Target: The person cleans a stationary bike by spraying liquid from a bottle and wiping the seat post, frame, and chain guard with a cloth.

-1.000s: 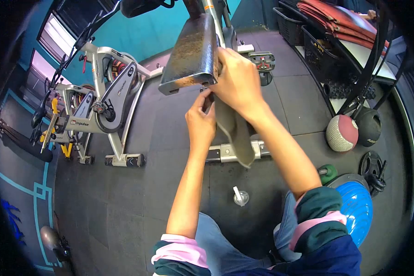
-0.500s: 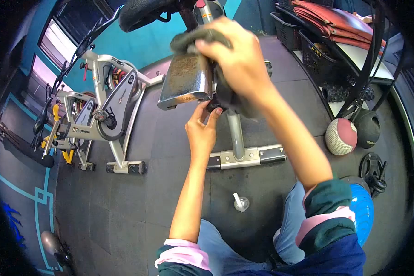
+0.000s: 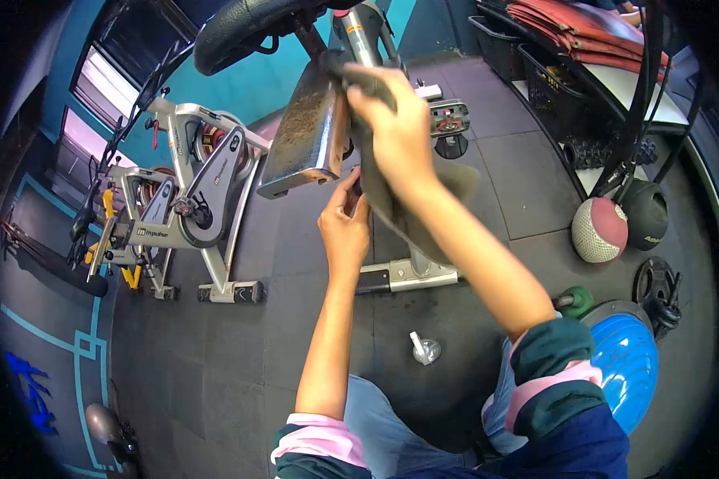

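Observation:
A rust-marked metal bar [image 3: 299, 140] of an exercise bike juts toward me, below its black saddle [image 3: 240, 33]. My right hand [image 3: 399, 136] is closed on a dark grey cloth [image 3: 385, 199] at the bar's right side; the cloth hangs down, blurred by motion. Under the bar's near end, my left hand [image 3: 345, 231] has its fingers closed round a small black knob [image 3: 355, 187], partly hidden. Between my legs and the bike's foot bar [image 3: 407, 274], a clear spray bottle [image 3: 426, 350] with a white nozzle is on the floor.
More exercise bikes [image 3: 188, 184] stand at left. On the right are a shelf with black baskets [image 3: 555, 88], a red and white ball [image 3: 597, 231], a black ball [image 3: 647, 215], weight plates [image 3: 653, 287] and a blue balance dome [image 3: 625, 371] close to my right leg.
My right hand with the cloth has moved from the bar's top to its right side and lower. The view has shifted slightly; my left hand stays under the bar.

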The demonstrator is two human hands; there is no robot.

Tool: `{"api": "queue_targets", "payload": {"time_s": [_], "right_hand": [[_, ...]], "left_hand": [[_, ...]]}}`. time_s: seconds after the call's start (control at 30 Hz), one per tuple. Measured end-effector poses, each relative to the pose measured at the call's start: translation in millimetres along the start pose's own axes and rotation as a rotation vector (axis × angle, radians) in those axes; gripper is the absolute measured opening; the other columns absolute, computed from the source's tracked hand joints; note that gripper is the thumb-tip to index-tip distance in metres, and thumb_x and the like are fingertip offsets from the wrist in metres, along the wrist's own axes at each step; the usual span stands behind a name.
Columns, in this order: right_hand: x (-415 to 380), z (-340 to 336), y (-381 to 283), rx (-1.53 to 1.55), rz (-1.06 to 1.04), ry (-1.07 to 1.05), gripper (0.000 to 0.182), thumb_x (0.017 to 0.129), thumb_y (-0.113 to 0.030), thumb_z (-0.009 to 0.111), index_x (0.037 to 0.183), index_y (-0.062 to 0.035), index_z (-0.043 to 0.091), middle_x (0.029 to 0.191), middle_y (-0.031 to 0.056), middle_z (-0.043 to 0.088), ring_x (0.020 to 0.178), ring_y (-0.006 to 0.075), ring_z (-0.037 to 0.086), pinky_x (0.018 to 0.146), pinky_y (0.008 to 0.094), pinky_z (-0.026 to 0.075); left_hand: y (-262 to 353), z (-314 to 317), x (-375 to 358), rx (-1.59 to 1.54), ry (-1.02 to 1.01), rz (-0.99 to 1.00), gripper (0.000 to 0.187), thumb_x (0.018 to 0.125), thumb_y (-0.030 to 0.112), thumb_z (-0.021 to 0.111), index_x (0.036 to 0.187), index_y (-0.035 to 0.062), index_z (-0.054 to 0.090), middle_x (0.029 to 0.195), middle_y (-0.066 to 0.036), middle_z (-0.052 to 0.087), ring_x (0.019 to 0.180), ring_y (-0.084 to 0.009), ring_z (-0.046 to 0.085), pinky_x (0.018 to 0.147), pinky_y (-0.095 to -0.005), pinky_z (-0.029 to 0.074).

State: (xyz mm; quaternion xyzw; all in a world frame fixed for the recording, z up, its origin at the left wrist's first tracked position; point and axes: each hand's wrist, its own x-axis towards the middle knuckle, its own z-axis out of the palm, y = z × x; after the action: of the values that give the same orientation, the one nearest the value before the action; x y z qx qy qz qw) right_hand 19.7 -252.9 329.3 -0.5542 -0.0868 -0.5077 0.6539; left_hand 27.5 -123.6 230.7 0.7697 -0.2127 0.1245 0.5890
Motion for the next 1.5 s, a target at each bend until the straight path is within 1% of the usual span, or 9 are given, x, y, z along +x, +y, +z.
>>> {"api": "queue_targets", "payload": {"time_s": [0.17,0.27,0.43,0.6,0.8,0.93,1.1,1.27,1.5], "right_hand": [[-73,-49,-35,0.024,-0.017,-0.252,0.026,0.082,-0.008,0.065,0.107,-0.0033,0.067,0.105,0.0126,0.063,0.103,0.0236,0.060,0.091,0.0333,0.044],[-69,-65,5,-0.040,0.225,0.098,0.025,0.084,-0.009,0.063,0.108,-0.0028,0.064,0.101,0.0125,0.061,0.095,0.0227,0.060,0.087,0.0319,0.046],[-100,-31,50,-0.548,-0.169,-0.141,0.037,0.082,-0.030,0.069,0.113,-0.0111,0.063,0.117,0.0139,0.051,0.112,0.0339,0.047,0.093,0.0415,0.042],[-85,-13,82,-0.689,-0.495,-0.039,0.020,0.072,-0.021,0.072,0.083,-0.0091,0.061,0.094,0.0092,0.057,0.085,0.0309,0.054,0.068,0.0415,0.047],[-79,-34,93,0.133,0.465,0.231,0.025,0.091,-0.027,0.061,0.087,-0.0025,0.061,0.074,0.0052,0.061,0.065,0.0198,0.058,0.062,0.0329,0.046],[-113,-50,52,0.473,0.779,0.435,0.019,0.095,-0.025,0.057,0.102,-0.0075,0.058,0.080,0.0016,0.060,0.065,0.0109,0.057,0.055,0.0247,0.046],[-127,-88,45,0.283,0.576,0.349,0.027,0.092,-0.019,0.059,0.115,-0.0073,0.050,0.094,0.0050,0.059,0.080,0.0154,0.060,0.069,0.0331,0.053],[-78,-53,24,0.048,0.047,0.289,0.034,0.090,-0.023,0.065,0.114,-0.0029,0.052,0.109,0.0082,0.051,0.105,0.0191,0.048,0.096,0.0330,0.036],[-107,-29,72,-0.227,-0.098,-0.023,0.049,0.088,-0.037,0.064,0.124,-0.0045,0.053,0.117,0.0217,0.050,0.110,0.0391,0.051,0.094,0.0429,0.041]], "left_hand": [[6,-1,-4,-0.008,0.032,0.054,0.035,0.087,0.001,0.060,0.122,-0.0016,0.060,0.108,-0.012,0.068,0.096,-0.0140,0.063,0.085,-0.0287,0.049],[17,-1,-2,0.017,-0.023,0.045,0.037,0.088,0.005,0.060,0.125,-0.0010,0.059,0.114,-0.014,0.066,0.100,-0.0154,0.062,0.089,-0.0290,0.048],[7,-17,5,-0.029,-0.111,-0.094,0.037,0.093,0.012,0.054,0.126,-0.0030,0.057,0.114,-0.010,0.065,0.109,-0.0152,0.057,0.097,-0.0292,0.042],[-17,-24,12,-0.498,-0.201,-0.244,0.043,0.091,0.010,0.040,0.130,-0.0069,0.049,0.129,-0.014,0.056,0.120,-0.0211,0.052,0.105,-0.0321,0.038],[-22,14,-52,-0.635,-0.058,-0.148,0.065,0.084,0.011,0.049,0.145,0.0019,0.029,0.151,-0.017,0.029,0.140,-0.0288,0.028,0.113,-0.0368,0.026],[-50,36,-109,-0.116,-0.207,-0.416,0.058,0.078,0.001,0.064,0.133,0.0021,0.047,0.129,-0.019,0.054,0.133,-0.0307,0.040,0.106,-0.0388,0.033],[-50,-4,-113,0.465,-0.070,0.012,0.037,0.071,-0.002,0.066,0.107,0.0056,0.065,0.103,-0.011,0.061,0.101,-0.0295,0.053,0.093,-0.0391,0.041],[11,-27,-42,0.090,0.441,0.194,0.021,0.091,0.014,0.063,0.106,0.0013,0.054,0.098,-0.004,0.055,0.094,-0.0145,0.052,0.087,-0.0283,0.042],[-10,33,0,-0.486,0.058,-0.002,0.036,0.102,0.029,0.037,0.129,0.0058,0.045,0.126,-0.011,0.049,0.118,-0.0213,0.047,0.101,-0.0338,0.035]]}}
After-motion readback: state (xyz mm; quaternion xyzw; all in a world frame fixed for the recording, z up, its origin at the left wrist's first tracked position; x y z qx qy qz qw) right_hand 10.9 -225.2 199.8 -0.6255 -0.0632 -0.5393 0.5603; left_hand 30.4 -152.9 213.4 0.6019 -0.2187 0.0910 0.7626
